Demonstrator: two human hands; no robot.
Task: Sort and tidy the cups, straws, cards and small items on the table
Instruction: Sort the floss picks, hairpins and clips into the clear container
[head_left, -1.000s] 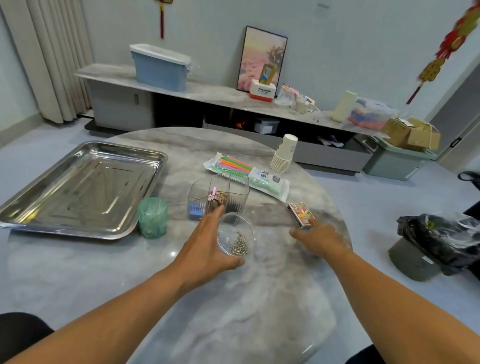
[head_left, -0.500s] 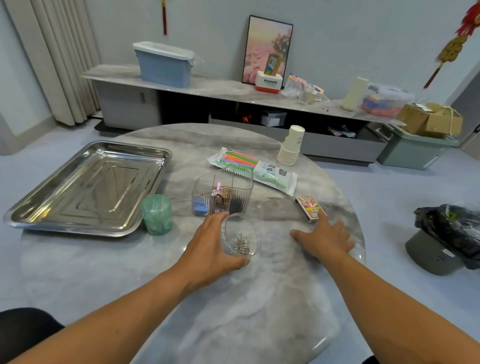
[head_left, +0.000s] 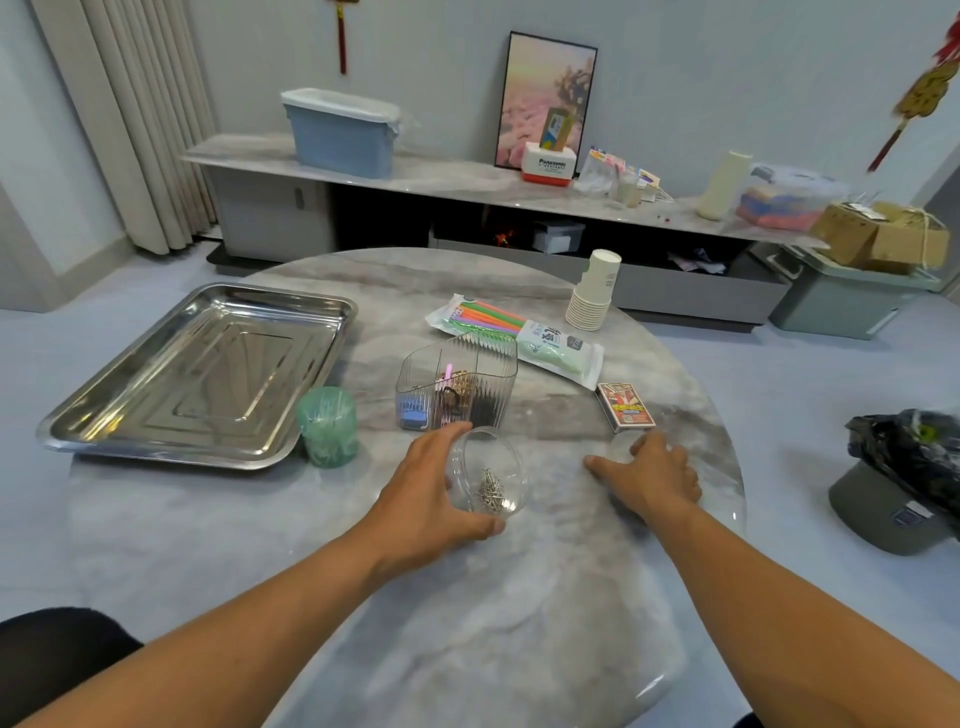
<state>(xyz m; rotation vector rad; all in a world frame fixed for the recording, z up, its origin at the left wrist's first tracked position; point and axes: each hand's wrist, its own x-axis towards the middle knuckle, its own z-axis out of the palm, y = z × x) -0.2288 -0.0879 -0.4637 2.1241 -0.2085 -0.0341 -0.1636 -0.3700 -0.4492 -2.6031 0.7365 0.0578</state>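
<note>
One tray (head_left: 197, 374), two hands (head_left: 426, 493).

Even, soft indoor light; shadows faint. Glare seen on steel tray (head_left: 197, 374) and glossy table (head_left: 519, 623). Wide-angle bending noted at edges; far right ornament (head_left: 930, 88) blurred.

red ornament (head_left: 930, 88) blurred, cut off
</note>
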